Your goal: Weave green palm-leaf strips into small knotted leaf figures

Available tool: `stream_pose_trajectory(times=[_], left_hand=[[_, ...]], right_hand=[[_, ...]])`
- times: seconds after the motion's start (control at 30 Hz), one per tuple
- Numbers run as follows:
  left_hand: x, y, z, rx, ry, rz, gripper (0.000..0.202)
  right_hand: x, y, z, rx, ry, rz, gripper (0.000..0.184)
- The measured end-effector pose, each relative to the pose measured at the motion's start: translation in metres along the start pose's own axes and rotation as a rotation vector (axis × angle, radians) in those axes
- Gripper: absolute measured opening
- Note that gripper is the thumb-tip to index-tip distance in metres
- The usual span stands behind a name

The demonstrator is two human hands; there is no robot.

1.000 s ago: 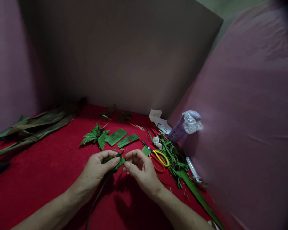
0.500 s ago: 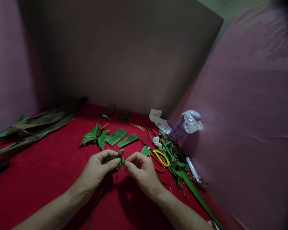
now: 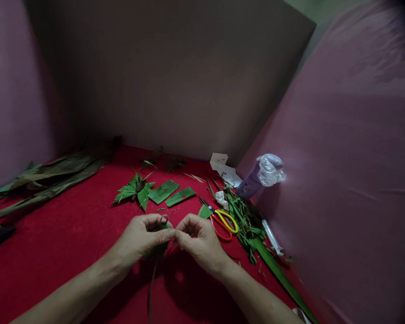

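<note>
My left hand (image 3: 143, 238) is closed around a small folded green leaf piece (image 3: 158, 250), which it mostly hides. A curled loop of leaf stands up above the fingers, and a thin strip hangs down below them. My right hand (image 3: 200, 243) is pinched at the left fingertips; what lies in that pinch is too small to make out. Just beyond the right hand are scissors (image 3: 219, 219) with one red and one yellow handle. Two cut leaf rectangles (image 3: 164, 192) and a star-like leaf bundle (image 3: 135, 189) lie farther back on the red cloth (image 3: 60, 252).
Long dry leaves (image 3: 54, 175) stretch along the left. To the right lie a heap of green scraps (image 3: 245, 220), a syringe (image 3: 272, 238) and a long leaf strip (image 3: 283, 279). A purple container (image 3: 251, 182) with clear plastic stands by white cards (image 3: 228, 174). Thin sticks (image 3: 194, 178) lie behind.
My left hand has turned and shifted slightly, bringing its thumb against the right fingertips. The leaf piece is now more hidden, and its hanging strip has swung to the right.
</note>
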State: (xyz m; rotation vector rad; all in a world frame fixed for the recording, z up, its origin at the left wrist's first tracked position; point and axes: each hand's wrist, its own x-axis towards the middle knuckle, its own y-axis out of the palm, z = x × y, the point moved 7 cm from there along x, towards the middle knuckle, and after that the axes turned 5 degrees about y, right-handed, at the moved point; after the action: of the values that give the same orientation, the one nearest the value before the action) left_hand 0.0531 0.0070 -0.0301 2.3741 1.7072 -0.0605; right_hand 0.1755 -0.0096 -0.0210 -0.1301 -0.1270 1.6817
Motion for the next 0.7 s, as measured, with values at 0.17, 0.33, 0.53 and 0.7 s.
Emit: stream_pose_trajectory(times=[0.17,0.33,0.53,0.7], left_hand=[[0.000,0.000,0.003,-0.002,-0.002,0.026,0.025],[0.000,0.001,0.008,-0.006,0.008,0.066,0.025],[0.001,0.005,0.011,-0.018,-0.018,0.089,0.028],[0.001,0.005,0.012,-0.045,-0.027,0.071,0.027]], right_hand=[[0.002,0.001,-0.007,0.080,0.030,0.046,0.011],[0.006,0.006,-0.015,0.225,0.097,0.119,0.015],[0.007,0.007,-0.015,0.256,0.115,0.129,0.015],[0.008,0.001,-0.015,0.251,0.103,0.080,0.014]])
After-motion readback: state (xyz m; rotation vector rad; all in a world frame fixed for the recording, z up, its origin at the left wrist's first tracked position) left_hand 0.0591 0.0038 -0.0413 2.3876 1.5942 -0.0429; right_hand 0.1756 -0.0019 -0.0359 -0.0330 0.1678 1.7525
